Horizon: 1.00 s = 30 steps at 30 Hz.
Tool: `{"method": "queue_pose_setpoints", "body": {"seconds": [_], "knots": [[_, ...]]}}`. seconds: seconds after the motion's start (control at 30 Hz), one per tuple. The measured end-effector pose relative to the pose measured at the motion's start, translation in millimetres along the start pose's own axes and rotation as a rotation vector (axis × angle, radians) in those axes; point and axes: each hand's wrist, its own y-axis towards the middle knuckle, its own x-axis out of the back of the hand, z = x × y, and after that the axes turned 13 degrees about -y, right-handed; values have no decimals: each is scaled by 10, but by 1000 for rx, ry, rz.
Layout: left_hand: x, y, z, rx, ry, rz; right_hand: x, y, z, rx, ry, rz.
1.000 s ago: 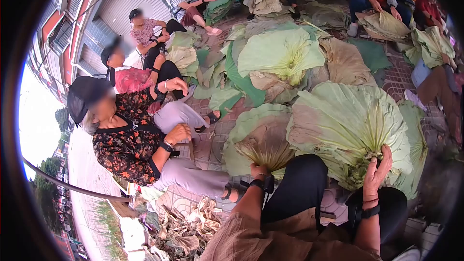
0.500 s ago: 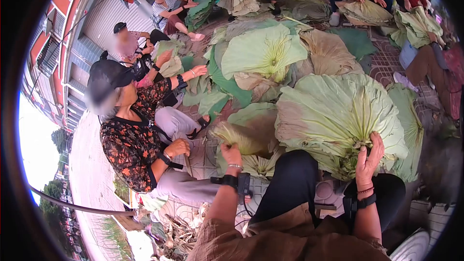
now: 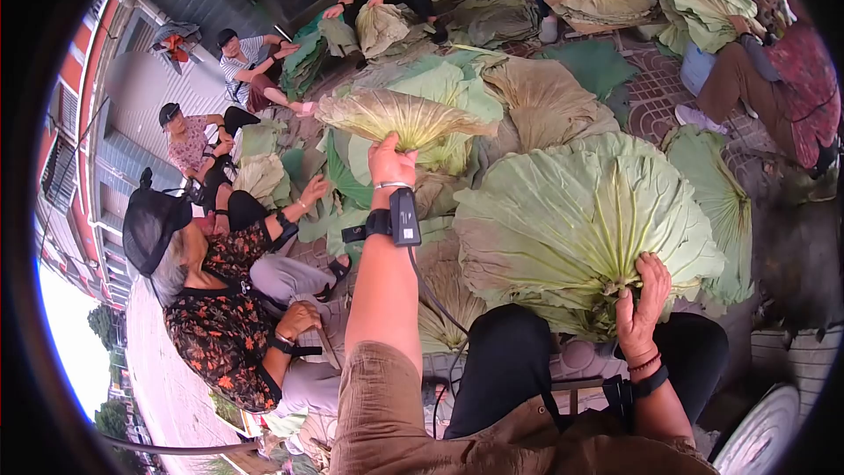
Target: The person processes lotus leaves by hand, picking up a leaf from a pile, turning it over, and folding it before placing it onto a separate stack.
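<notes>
My left hand (image 3: 389, 163) reaches forward with a lotus leaf (image 3: 409, 116) pinched at its gathered base. That leaf is yellowish green, browned along its edge, and is held up over the pile in the middle. My right hand (image 3: 646, 303) grips a stack of large pale-green lotus leaves (image 3: 580, 211) near the bunched leaf centres, above my lap. The top leaf fans away from me, its ribs spreading outward and its left side brownish. Parts of my right fingers are hidden against the leaves.
On the paving, brown leaves (image 3: 549, 92) and dark-green leaves (image 3: 593, 66) lie in the central pile. A person in a flowered shirt (image 3: 220, 312) sits close on my left. Several other people sit around the pile handling leaves. Another leaf (image 3: 716, 202) lies right of my stack.
My left hand has lifted the lotus leaf from beside my left knee and carried it forward over the central pile. My right hand still grips the stack. The camera view has shifted slightly.
</notes>
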Motion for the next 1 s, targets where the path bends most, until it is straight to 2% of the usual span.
{"method": "queue_pose_setpoints", "body": {"seconds": [0.03, 0.07, 0.1, 0.17, 0.23, 0.3, 0.37, 0.47, 0.57, 0.6, 0.63, 0.7, 0.73, 0.77, 0.8, 0.83, 0.9, 0.93, 1.0], "knots": [[-24, 78, 109, 94, -18, -6, 2, 1, -7, 9, 9, 5], [7, 79, 244, 242, 116, -138, -2, 4, -5, 2, 11, 3], [63, 57, 350, 252, 112, -134, -7, 18, -14, -2, 0, 2], [224, -126, 468, 471, 322, -350, -14, 10, -12, -3, 12, 10], [649, -251, 609, 529, 361, -288, -16, 20, -7, -12, 7, 15], [1116, -452, 607, 550, 490, -338, -27, 16, 2, -11, 1, 9], [1491, -772, 537, 419, 646, -492, -43, 39, 14, 9, 9, 26], [4104, -583, 573, 487, 1237, -14, -85, 19, 11, 6, -4, -1], [3503, -1836, 8, 444, 1983, 275, -115, -15, 41, -2, -20, -3], [3557, -2127, -17, 251, 2202, 350, -96, -53, 49, -5, -15, 13], [3644, -2241, 28, 264, 2195, 322, -137, -18, 46, 1, -5, -3], [3792, -2495, 108, 659, 2205, 345, -168, -26, 45, 18, 8, 4], [4370, -2579, 290, 525, 2211, 419, -174, 9, 87, 7, 12, -3], [5234, -2598, 833, 575, 2214, 315, -175, 4, 99, -3, 14, -14], [4500, -2764, 617, 635, 1762, 20, -178, -11, 104, -15, 16, -5], [4398, -2872, 735, 641, 1748, 9, -171, -27, 115, -2, 15, 4], [4315, -2979, 959, 851, 1248, -254, -176, -23, 129, -34, 35, 4], [4292, -3008, 1071, 849, 1239, -256, -180, -30, 122, -30, 37, 5], [4253, -3045, 1223, 397, 1923, 399, -180, -37, 121, -32, 30, 6]]}}
